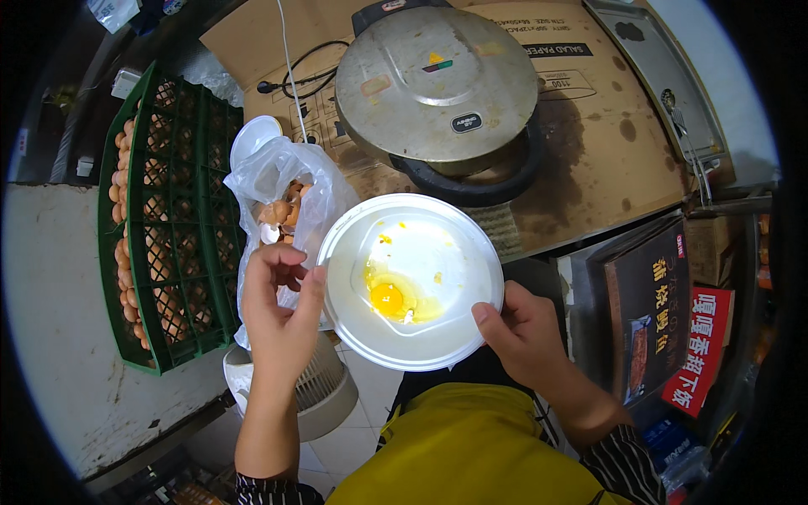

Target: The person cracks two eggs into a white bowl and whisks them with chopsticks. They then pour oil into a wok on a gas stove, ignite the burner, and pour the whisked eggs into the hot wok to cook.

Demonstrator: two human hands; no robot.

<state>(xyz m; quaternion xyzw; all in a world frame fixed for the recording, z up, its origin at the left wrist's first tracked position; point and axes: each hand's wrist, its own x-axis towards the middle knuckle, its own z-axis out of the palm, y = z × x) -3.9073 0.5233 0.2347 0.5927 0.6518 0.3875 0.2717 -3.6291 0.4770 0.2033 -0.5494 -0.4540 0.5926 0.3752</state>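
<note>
My right hand (527, 331) grips the right rim of a white plastic bowl (341, 328), thumb on top and fingers beneath. Inside lies one raw egg with a whole yolk (386, 298), its clear white spread around it. A small pale speck (409, 315), perhaps shell, sits beside the yolk, and yellow drips mark the far inner wall. My left hand (281, 303) is at the bowl's left edge, its thumb tip at or against the rim, fingers curled apart with nothing seen in them. Just beyond that hand, a clear plastic bag (328, 183) holds broken brown eggshells (276, 213).
A green plastic crate (202, 208) of brown eggs (124, 265) stands at left. A round electric griddle (435, 88), lid down, rests on cardboard (606, 151) ahead. A metal tray (694, 120) with utensils lies at right, above printed boxes (644, 309). A pale slatted bin (328, 391) stands below.
</note>
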